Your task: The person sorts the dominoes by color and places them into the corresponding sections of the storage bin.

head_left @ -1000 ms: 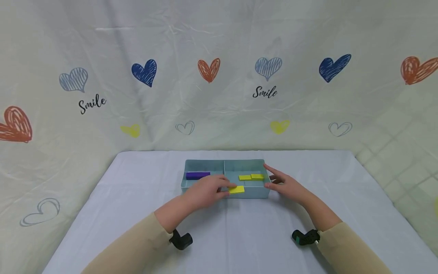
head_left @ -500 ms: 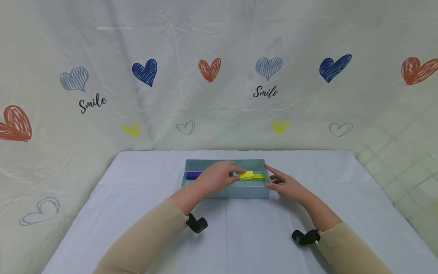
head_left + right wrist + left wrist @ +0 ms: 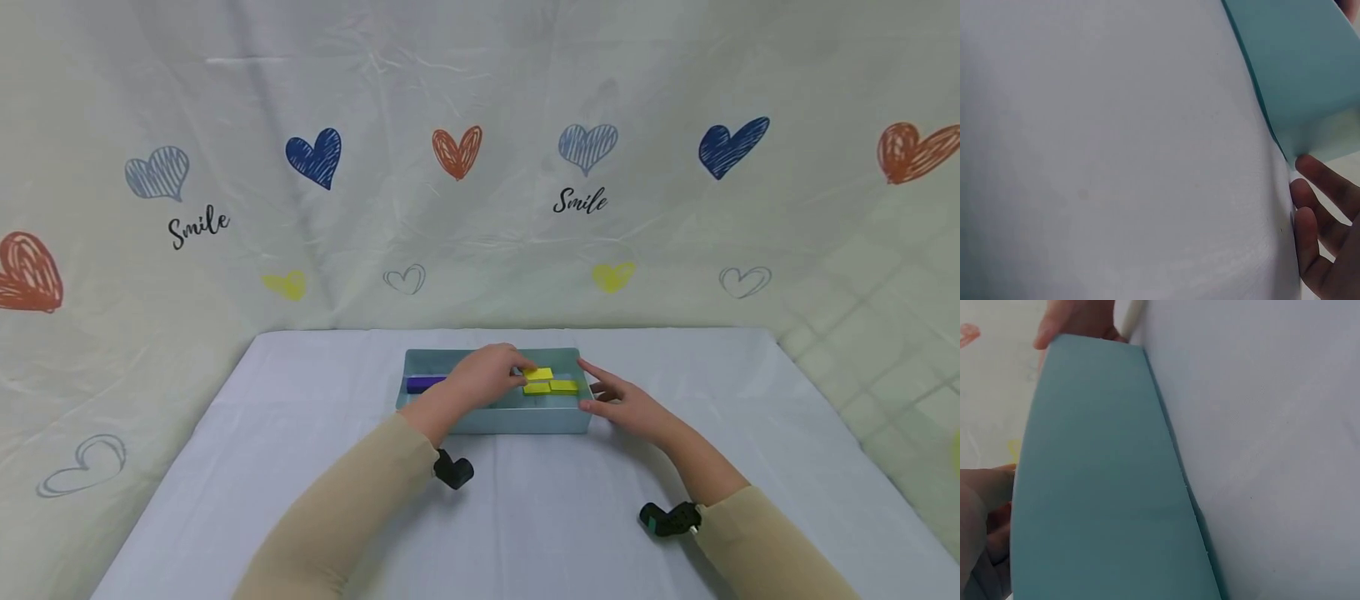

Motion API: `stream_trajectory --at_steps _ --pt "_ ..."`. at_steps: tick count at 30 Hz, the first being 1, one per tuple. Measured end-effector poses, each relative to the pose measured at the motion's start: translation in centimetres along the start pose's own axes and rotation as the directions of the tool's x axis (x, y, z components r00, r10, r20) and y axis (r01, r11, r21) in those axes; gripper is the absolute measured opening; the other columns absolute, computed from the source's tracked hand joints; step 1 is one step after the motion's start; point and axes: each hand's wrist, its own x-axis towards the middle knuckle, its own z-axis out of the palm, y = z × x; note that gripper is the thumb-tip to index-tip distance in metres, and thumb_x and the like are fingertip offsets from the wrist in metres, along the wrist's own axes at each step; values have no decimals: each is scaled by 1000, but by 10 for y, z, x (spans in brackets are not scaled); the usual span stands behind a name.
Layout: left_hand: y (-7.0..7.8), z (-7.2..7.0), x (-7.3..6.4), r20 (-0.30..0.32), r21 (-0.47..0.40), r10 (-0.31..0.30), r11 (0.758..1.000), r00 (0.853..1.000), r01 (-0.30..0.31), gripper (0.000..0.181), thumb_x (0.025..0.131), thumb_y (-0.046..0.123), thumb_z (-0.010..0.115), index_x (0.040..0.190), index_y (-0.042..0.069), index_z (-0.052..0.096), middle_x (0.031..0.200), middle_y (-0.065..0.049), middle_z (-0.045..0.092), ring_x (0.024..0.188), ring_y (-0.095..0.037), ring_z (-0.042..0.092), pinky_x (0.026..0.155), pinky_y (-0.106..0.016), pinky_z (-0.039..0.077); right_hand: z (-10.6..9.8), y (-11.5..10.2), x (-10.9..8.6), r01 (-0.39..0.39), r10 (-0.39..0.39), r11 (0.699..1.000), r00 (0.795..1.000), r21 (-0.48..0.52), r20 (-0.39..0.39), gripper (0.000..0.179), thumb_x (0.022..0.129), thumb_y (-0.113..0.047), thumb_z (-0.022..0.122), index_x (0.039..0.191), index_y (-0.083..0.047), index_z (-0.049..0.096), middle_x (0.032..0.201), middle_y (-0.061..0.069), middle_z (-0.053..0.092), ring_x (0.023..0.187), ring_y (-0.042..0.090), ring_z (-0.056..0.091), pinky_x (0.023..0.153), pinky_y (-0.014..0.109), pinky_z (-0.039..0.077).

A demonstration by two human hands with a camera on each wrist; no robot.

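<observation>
A light teal box (image 3: 517, 422) with two compartments stands on the table. My left hand (image 3: 491, 375) reaches into its right compartment and pinches a flat yellow block (image 3: 542, 373) between thumb and fingers. Just in front of that block lie two more, a left yellow block (image 3: 536, 388) and a right yellow block (image 3: 564, 387), end to end. A purple block (image 3: 424, 384) lies in the left compartment, partly hidden by my left hand. My right hand (image 3: 626, 407) touches the box's right end with extended fingers. In the left wrist view, the box wall (image 3: 1097, 469) hides the blocks.
A white cloth (image 3: 570, 517) covers the table around the box. Behind the table hangs a pale sheet (image 3: 510, 267) printed with hearts. Each wrist wears a black camera, such as the right one (image 3: 670, 519).
My left hand has carried the yellow block from above the box's front edge, back over the two other yellow blocks and down behind them. My right hand has stayed at the box's right end.
</observation>
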Motion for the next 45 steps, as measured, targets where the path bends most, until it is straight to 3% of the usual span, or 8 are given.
stream_trajectory --at_steps 7,16,32,45 --pt "1 11 14 36 75 -47 996 998 44 31 98 21 65 129 24 68 125 8 66 120 -12 58 97 -29 47 -1 -2 -1 13 -13 1000 1000 7 2 78 95 -46 63 159 -32 21 146 25 44 129 41 47 95 55 47" --pt "7 16 22 59 190 -66 980 996 53 31 100 13 59 127 22 70 127 5 66 120 -14 58 98 -30 47 -1 -3 -2 15 -15 1000 1000 12 -7 78 95 -45 64 159 -34 22 145 25 45 128 40 48 93 54 48" --pt "8 23 30 75 270 -65 962 995 42 33 100 13 56 128 25 69 129 8 65 122 -13 58 98 -30 47 0 -3 -2 -1 1 1000 1000 21 -5 79 94 -48 65 159 -34 22 145 24 45 128 39 48 94 53 47" --pt "11 24 32 95 362 -78 931 992 38 38 102 12 51 132 28 66 133 8 63 122 -13 58 98 -31 47 -2 -5 -5 24 -24 999 1000 48 -4 78 95 -43 65 159 -34 21 146 26 43 129 41 47 94 55 47"
